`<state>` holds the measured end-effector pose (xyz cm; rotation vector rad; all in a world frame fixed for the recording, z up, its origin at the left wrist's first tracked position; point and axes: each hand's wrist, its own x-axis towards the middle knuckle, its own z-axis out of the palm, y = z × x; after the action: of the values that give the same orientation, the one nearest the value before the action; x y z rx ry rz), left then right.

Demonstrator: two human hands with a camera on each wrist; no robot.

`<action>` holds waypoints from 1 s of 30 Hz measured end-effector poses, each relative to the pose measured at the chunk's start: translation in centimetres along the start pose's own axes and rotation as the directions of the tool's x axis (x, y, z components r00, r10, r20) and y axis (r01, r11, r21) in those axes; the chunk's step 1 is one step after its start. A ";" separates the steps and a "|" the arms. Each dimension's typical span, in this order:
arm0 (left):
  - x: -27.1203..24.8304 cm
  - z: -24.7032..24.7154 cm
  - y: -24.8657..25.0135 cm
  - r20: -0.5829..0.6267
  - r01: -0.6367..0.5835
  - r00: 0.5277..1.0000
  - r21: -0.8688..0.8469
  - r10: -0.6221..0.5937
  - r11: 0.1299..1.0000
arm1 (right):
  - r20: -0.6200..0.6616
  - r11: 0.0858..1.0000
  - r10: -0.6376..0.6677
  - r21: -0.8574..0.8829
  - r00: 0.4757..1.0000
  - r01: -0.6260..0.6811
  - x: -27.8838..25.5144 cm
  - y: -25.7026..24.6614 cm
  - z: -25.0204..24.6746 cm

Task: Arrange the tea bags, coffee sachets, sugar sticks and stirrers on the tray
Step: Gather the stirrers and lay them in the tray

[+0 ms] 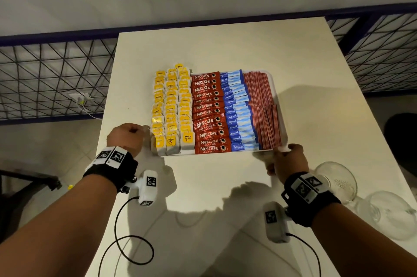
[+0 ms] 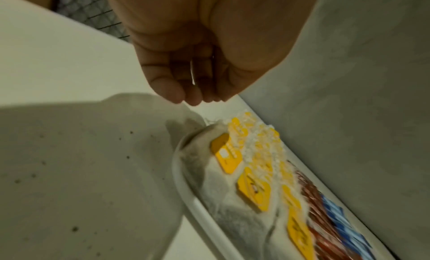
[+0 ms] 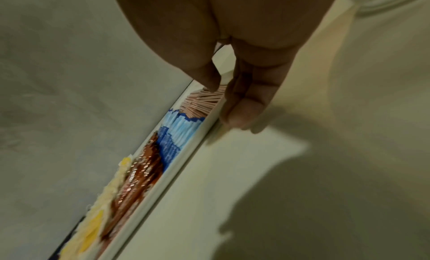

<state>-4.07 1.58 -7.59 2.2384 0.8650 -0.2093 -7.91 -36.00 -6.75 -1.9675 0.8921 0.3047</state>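
The white plastic tray [image 1: 284,149] sits mid-table on a white table [image 1: 225,46], packed in columns: yellow-tagged tea bags [image 1: 171,109], glossy red Nescafé sachets [image 1: 208,112], blue Equal sugar sticks [image 1: 239,109] and thin red stirrers [image 1: 261,107], with two clear glasses [image 1: 338,179] lying near the right forearm. The left hand [image 1: 126,137], fingers curled on nothing, hovers beside the tray's near-left corner. The right hand [image 1: 288,159] pinches the near-right rim, thumb on top.

head view looks down; wrist views close, sharing the tray [image 1: 284,150]
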 end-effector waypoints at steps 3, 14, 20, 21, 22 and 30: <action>-3.7 -0.5 2.8 -0.072 -0.165 0.983 0.069 0.170 0.984 | 0.052 0.993 -0.117 0.017 0.992 0.116 -1.9 0.7 -0.2; -18.3 10.2 14.4 0.381 -0.788 0.562 -0.023 0.734 0.615 | 0.020 0.770 -0.618 -0.185 0.786 0.610 -8.2 1.7 -9.5; -24.6 17.6 16.1 0.622 -0.916 0.277 -0.058 0.733 0.396 | 0.116 0.646 -0.637 -0.459 0.762 0.610 -4.0 6.4 -19.3; -25.2 18.9 16.6 0.671 -0.940 0.261 0.011 0.694 0.342 | 0.182 0.608 -0.567 -0.565 0.803 0.558 -3.1 7.3 -20.9; -26.0 20.0 17.2 0.715 -0.957 0.252 0.086 0.652 0.276 | 0.251 0.553 -0.480 -0.657 0.840 0.513 -2.2 8.4 -22.4; -27.5 24.8 19.7 0.751 -0.914 0.405 0.307 0.522 0.266 | 0.568 0.444 -0.284 -0.636 0.773 0.631 2.0 12.9 -25.7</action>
<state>-9.95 -39.77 -4.04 2.7741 -0.8632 -0.7290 -18.99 -62.23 -2.26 -2.7514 -0.1910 0.8497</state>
